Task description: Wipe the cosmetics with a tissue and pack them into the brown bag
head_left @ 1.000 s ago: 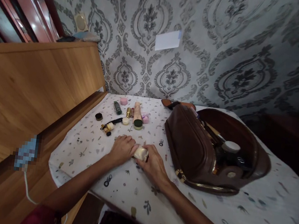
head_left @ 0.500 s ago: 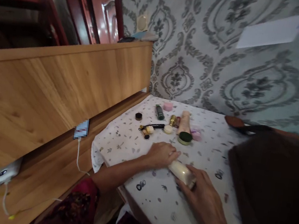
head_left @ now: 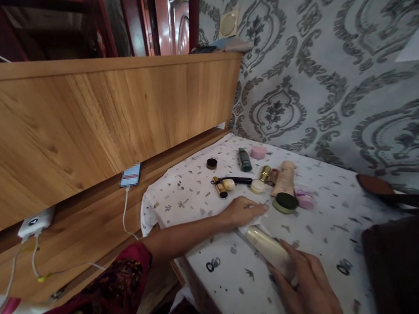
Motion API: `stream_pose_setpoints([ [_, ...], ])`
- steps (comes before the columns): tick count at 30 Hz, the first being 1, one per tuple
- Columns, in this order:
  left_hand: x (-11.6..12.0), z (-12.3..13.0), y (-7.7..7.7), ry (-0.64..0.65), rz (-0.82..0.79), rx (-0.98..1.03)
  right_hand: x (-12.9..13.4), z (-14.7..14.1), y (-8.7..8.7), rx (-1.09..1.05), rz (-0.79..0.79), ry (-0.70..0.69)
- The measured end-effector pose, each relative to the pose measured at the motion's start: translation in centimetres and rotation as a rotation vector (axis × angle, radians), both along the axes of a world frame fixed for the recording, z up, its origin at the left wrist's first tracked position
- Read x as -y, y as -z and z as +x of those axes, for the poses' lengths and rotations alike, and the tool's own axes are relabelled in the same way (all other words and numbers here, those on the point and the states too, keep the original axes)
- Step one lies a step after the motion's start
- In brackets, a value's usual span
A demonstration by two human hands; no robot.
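Note:
My right hand (head_left: pixel 313 292) is wrapped round the lower end of a shiny cream-coloured bottle (head_left: pixel 269 246), which lies tilted above the patterned white cloth. At the bottle's other end, my left hand (head_left: pixel 241 213) is closed on a thin white tissue (head_left: pixel 253 226). The tissue touches or nearly touches the bottle's tip. Just beyond my hands are a green-lidded jar (head_left: pixel 286 203), a peach tube (head_left: pixel 285 179), a cream round jar (head_left: pixel 258 186) and a small dark bottle with gold (head_left: pixel 220 187).
Farther back on the tablecloth (head_left: pixel 174 193) lie a dark green tube (head_left: pixel 245 160), a pink jar (head_left: pixel 258 153) and a black lid (head_left: pixel 211 163). A dark bag (head_left: pixel 402 267) takes up the right side. To the left runs a wooden panel (head_left: pixel 104 113), with a plugged-in phone (head_left: pixel 131 174) below it.
The view has shifted, so the scene sits farther right. More of the bottle shows now, as my right hand has drawn away from my left. The white tissue has come into sight.

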State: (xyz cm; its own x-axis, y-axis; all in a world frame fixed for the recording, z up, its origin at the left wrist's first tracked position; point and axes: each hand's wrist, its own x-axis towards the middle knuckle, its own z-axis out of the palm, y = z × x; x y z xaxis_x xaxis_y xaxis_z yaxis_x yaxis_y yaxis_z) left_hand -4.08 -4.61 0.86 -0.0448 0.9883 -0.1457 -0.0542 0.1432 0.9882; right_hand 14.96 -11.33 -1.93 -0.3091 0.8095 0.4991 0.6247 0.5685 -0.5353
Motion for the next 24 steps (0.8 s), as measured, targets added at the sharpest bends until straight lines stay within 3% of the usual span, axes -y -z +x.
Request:
stream_pose_setpoints([
  [3,-0.4,0.2,-0.3,-0.083,-0.101,0.175,-0.2,0.3,-0.6,-0.089,-0.078,-0.003],
  [7,-0.7,0.7,-1.1,-0.101,-0.157,0.335,-0.2,0.5,-1.5,-0.295,-0.228,0.064],
  [16,-1.7,2.3,-2.8,-0.101,-0.115,0.677,-0.2,0.3,-1.6,-0.895,-0.627,0.044],
  [20,-0.3,4.4,-3.3,-0.114,-0.1,0.746,-0.1,-0.1,-1.9,-1.015,-0.661,-0.031],
  [24,2.7,7.4,-3.0,0.012,-0.028,0.662,0.3,-0.5,-2.3,-0.973,-0.618,-0.038],
])
